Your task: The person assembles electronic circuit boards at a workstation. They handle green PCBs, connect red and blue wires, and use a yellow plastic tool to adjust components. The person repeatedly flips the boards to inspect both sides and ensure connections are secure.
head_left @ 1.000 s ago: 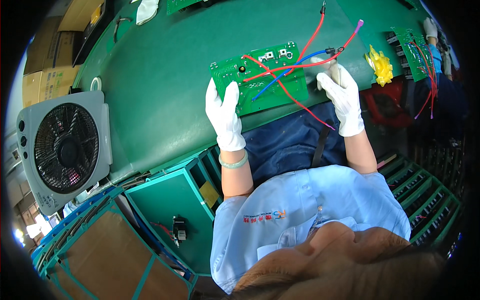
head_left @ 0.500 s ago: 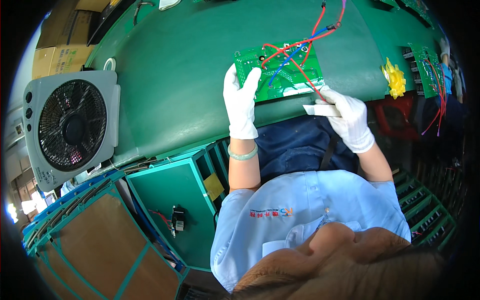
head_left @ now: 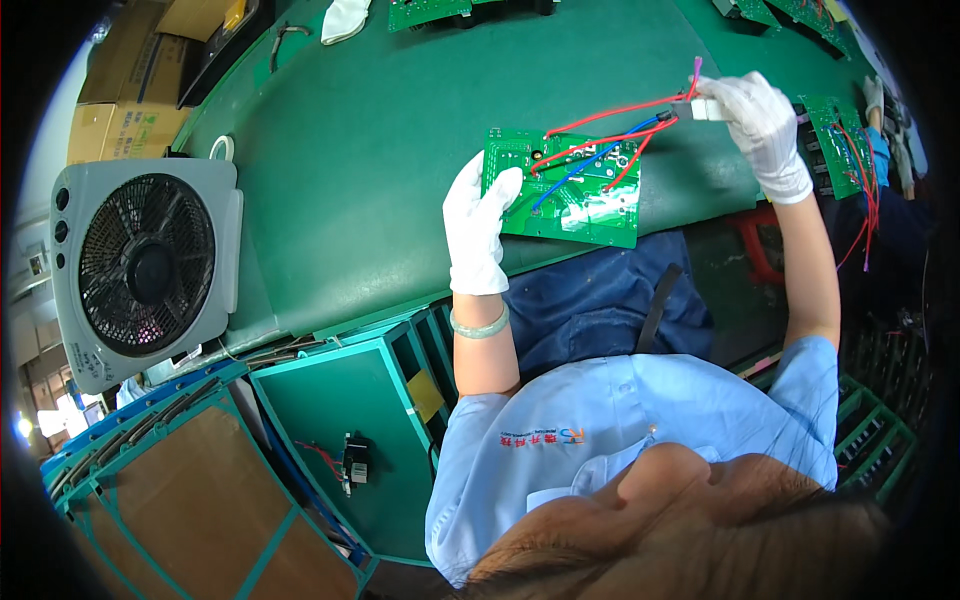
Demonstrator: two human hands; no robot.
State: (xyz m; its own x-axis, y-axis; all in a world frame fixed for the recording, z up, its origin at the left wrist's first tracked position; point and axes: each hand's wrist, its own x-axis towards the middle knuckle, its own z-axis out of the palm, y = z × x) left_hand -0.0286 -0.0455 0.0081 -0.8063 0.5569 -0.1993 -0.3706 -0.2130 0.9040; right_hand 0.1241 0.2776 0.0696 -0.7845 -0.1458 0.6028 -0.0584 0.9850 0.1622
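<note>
A green circuit board [head_left: 590, 215] hangs tilted over the front edge of the bench. My white-gloved left hand [head_left: 475, 225] grips it at its left side, thumb across the face. Several red wires [head_left: 610, 118] and a blue wire [head_left: 575, 178] rise from the board and gather toward the upper right. At their far ends my white-gloved right hand [head_left: 765, 125] is closed on a flat white piece [head_left: 708, 110]. A dark grey part at the tip of that piece meets the wires; its exact kind cannot be made out.
A grey box fan [head_left: 150, 265] stands at the left beside cardboard boxes [head_left: 125, 120]. More circuit boards [head_left: 425, 10] lie at the far edge, next to a white glove [head_left: 345, 20]. At the right, another person's hand [head_left: 873, 95] is near a wired board [head_left: 838, 150].
My right hand has moved up and away from the board's near corner, carrying the white piece to the wire ends. The board has tipped and shifted slightly nearer to me.
</note>
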